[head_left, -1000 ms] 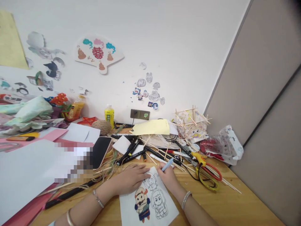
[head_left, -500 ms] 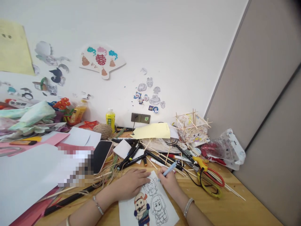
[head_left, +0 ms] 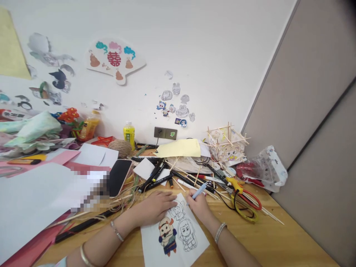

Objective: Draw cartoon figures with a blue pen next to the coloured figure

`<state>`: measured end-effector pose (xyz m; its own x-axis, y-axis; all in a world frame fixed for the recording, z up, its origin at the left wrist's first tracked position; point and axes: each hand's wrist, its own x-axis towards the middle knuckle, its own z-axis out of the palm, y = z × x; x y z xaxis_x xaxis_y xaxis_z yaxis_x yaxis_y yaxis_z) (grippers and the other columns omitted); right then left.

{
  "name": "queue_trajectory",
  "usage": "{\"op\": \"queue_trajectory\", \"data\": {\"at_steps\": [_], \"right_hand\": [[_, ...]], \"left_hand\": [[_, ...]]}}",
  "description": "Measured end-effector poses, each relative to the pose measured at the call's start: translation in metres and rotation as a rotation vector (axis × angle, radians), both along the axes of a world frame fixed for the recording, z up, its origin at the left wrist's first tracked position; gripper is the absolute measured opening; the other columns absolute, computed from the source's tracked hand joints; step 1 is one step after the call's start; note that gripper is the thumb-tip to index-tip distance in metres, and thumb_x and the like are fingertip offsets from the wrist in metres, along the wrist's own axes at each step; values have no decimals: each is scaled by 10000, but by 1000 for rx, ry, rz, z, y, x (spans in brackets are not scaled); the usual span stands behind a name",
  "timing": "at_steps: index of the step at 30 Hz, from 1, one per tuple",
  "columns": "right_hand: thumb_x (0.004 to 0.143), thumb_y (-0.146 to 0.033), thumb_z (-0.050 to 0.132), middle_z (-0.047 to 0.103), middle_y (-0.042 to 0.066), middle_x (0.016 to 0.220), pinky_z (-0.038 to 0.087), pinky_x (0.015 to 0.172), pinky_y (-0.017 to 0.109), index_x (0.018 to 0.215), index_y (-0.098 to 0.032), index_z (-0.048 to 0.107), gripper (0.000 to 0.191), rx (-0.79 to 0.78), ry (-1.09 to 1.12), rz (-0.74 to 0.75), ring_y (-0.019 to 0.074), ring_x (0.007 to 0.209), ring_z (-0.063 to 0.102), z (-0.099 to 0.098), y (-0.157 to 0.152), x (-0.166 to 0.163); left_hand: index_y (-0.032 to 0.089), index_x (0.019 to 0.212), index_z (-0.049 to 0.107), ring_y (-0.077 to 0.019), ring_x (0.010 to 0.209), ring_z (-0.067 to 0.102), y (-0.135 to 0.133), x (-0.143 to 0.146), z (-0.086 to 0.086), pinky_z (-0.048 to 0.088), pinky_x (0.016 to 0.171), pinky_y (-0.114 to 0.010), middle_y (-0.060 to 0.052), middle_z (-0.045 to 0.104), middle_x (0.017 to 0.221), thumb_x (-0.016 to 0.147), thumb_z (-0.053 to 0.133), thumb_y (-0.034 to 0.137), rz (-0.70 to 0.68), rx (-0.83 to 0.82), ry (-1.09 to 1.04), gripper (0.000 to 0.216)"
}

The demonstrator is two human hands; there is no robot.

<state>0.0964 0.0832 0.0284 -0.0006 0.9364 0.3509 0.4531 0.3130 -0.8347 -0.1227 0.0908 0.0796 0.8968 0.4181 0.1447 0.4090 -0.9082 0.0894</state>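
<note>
A white sheet of paper (head_left: 151,244) lies on the wooden table in front of me. It bears a coloured cartoon figure with orange horns on the left, and black outline figures at its right and top. My left hand (head_left: 158,207) rests flat on the upper left of the sheet, fingers stretched out. In my right hand (head_left: 197,205) a light blue pen (head_left: 200,190) is gripped, its tip down at the sheet's upper right edge beside the top drawing.
Markers (head_left: 157,174) and thin wooden sticks lie heaped behind the sheet. Yellow-and-red-handled tools (head_left: 244,204) are at the right. A phone (head_left: 119,178), twine ball (head_left: 119,147) and large white papers (head_left: 33,207) sit left. A yellow drink bottle (head_left: 129,135) stands by the wall.
The camera view has tilted down slightly, so the whole scene sits higher. My hands stay in nearly the same places on the sheet, the pen still in my right hand.
</note>
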Motion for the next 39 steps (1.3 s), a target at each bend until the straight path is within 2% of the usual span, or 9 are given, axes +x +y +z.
{"op": "queue_trajectory", "data": {"at_steps": [13, 33, 39], "right_hand": [[756, -241, 466, 369, -65, 492, 283, 507, 242, 547, -212, 354, 239, -15, -78, 19, 114, 496, 367, 2, -2, -1], [716, -182, 417, 331, -64, 525, 256, 526, 242, 554, -215, 305, 201, 37, -70, 1, 111, 530, 344, 1, -1, 0], [697, -176, 418, 284, -70, 505, 232, 507, 241, 537, -219, 256, 232, 16, -88, -2, 104, 512, 316, -3, 1, 0]], "left_hand": [[266, 1284, 487, -239, 1251, 443, 5, -2, -9, 329, 1047, -395, -41, 490, 1366, 836, 415, 142, -18, -7, -55, 470], [258, 1293, 476, -234, 1272, 418, 2, -2, -3, 331, 1050, -395, -45, 466, 1384, 855, 403, 142, 4, -16, 1, 459], [281, 1298, 470, -232, 1271, 418, 4, -2, -7, 320, 1057, -385, -28, 462, 1389, 855, 408, 145, -9, -29, -40, 468]]}}
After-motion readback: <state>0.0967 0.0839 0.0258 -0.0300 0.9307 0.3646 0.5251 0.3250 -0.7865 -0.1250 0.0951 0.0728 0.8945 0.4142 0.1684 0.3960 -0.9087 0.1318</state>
